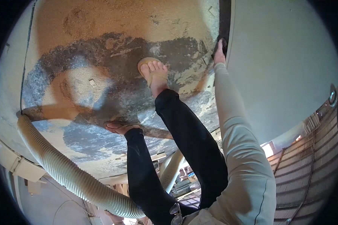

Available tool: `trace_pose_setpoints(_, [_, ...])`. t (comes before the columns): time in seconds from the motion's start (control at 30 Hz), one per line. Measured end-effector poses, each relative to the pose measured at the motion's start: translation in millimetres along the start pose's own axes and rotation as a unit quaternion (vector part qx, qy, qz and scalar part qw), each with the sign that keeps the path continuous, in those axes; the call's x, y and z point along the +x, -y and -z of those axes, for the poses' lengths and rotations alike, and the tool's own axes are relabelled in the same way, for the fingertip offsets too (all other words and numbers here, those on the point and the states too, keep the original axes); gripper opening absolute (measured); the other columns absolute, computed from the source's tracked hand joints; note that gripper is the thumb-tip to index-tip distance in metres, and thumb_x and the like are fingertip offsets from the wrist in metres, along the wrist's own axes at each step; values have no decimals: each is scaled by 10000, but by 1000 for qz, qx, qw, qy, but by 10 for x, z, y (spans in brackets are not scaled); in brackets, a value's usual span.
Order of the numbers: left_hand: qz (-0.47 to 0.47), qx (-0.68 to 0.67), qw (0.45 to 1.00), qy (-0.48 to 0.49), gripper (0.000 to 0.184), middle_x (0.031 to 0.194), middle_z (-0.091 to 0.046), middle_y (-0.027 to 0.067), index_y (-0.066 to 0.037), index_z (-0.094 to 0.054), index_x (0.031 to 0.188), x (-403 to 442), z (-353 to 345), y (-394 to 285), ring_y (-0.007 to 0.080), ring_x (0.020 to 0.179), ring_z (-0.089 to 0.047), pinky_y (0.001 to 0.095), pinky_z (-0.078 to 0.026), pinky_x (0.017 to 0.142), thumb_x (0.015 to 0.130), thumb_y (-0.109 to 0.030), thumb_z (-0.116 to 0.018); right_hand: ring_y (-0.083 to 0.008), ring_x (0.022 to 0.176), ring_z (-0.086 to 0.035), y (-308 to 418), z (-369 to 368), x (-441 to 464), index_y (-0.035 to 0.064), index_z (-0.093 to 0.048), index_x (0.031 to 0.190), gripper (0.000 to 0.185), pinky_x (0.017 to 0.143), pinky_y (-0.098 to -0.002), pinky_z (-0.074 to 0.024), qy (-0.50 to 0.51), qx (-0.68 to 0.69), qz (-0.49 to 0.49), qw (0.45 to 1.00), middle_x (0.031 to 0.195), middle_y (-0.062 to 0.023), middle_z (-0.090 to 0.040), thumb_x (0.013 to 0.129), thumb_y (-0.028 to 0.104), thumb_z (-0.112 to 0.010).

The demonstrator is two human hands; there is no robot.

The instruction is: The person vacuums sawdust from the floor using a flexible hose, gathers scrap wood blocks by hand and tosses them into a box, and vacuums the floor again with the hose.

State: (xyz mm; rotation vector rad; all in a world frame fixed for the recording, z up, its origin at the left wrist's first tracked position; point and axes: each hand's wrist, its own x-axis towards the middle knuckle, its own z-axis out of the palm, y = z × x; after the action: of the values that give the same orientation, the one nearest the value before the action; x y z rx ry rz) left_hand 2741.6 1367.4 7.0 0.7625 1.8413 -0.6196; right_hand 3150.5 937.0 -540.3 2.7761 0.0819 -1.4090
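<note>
My right hand [219, 54] reaches out along the left edge of a large pale panel [278, 71]. Its fingers curl at the dark strip along that edge, partly lost in shadow. A light long sleeve [238, 135] covers the arm. My left hand does not show. Below me are my legs in black trousers [191, 138]. One foot [157, 77] wears a tan sandal, and the other foot [118, 128] is set further back. A pair of glasses [175, 213] hangs at the bottom of the view.
Pale sawdust [120, 18] covers much of the dark, worn floor [127, 90]. A thick ribbed hose [71, 168] curves across the lower left, and another hose [172, 170] shows behind my legs. Small offcuts such as a wood scrap [92, 82] lie about. A corrugated surface [308, 176] is at lower right.
</note>
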Motion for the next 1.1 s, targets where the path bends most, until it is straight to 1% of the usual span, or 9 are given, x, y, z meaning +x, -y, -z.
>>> trace_pose_setpoints(0.13, [-10, 4, 1000, -2, 742, 1620, -526, 93, -143, -407, 1651, -3, 22, -4, 316, 1459, -536, 479, -460, 1205, 1117, -657, -372, -292, 1094, -654, -2355, 853, 570, 209, -667, 1432, 513, 964, -494, -500, -284, 130, -293, 904, 1227, -65, -705, 1098, 542, -463])
trace_pose_setpoints(0.23, [-23, 8, 1000, 3, 746, 1624, -520, 95, -142, -402, 1653, 0, 6, -3, 318, 1463, -531, 480, -457, 1208, 1116, -658, -370, -415, 848, -758, -2507, 893, 599, 178, -738, 1354, 560, 828, -546, -586, -418, 185, -334, 824, 954, -162, -808, 1102, 598, -467])
trace_pose_setpoints(0.27, [-29, 8, 1000, 6, 747, 1626, -518, 95, -141, -400, 1654, 11, -3, 6, 319, 1465, -529, 481, -456, 1209, 1116, -659, -370, -431, 983, -725, -2414, 937, 601, 199, -742, 1347, 507, 919, -547, -561, -437, 223, -320, 810, 1021, -198, -776, 1029, 580, -633])
trace_pose_setpoints(0.37, [-47, 15, 999, 16, 751, 1630, -512, 98, -140, -395, 1656, 20, -22, 11, 321, 1469, -524, 482, -453, 1213, 1116, -660, -368, -435, 1240, -631, -1978, 1062, 453, 162, -745, 1332, 490, 1062, -552, -490, -371, 260, -389, 802, 1268, -219, -708, 1000, 519, -699])
trace_pose_setpoints(0.43, [-60, 17, 998, 19, 753, 1633, -509, 99, -138, -391, 1657, 10, -12, 42, 322, 1472, -520, 483, -450, 1215, 1116, -661, -367, -456, 1469, -436, -1812, 1120, 392, 152, -734, 1358, 516, 1187, -556, -385, -382, 302, -291, 824, 1545, -231, -536, 962, 483, -754])
trace_pose_setpoints(0.53, [-84, 38, 995, 24, 757, 1637, -503, 101, -137, -386, 1660, 43, 31, 62, 324, 1477, -515, 484, -447, 1218, 1115, -662, -365, -433, 1483, -418, -1623, 1211, 253, 144, -717, 1398, 573, 1216, -534, -371, -390, 328, -169, 844, 1579, -230, -486, 936, 476, -784])
trace_pose_setpoints(0.63, [-136, 94, 986, 24, 761, 1642, -497, 103, -135, -381, 1662, 62, 108, 102, 325, 1481, -509, 485, -444, 1221, 1115, -663, -363, -441, 1510, -395, -1605, 1270, 86, 138, -641, 1505, 757, 1242, -536, -343, -375, 305, -166, 860, 1606, -257, -455, 882, 525, -828])
trace_pose_setpoints(0.87, [-20, -95, 993, 61, 794, 1652, -481, 105, -154, -334, 1679, 64, 176, 156, 321, 1468, -534, 476, -489, 1190, 1089, -684, -358, -449, 1507, -403, -1411, 1572, 265, 157, -493, 1628, 1008, 1243, -547, -343, -299, 371, -261, 840, 1624, -297, -389, 803, 583, -884])
trace_pose_setpoints(1.1, [-142, 138, 980, 29, 708, 1646, -477, 100, -145, -310, 1682, -63, -21, 48, 298, 1471, -520, 463, -467, 1208, 1121, -566, -406, -441, 1321, -526, -1230, 1235, 516, 136, -699, 1392, 782, 1161, -521, -408, -383, 338, -228, 829, 1437, -233, -543, 756, 527, -933])
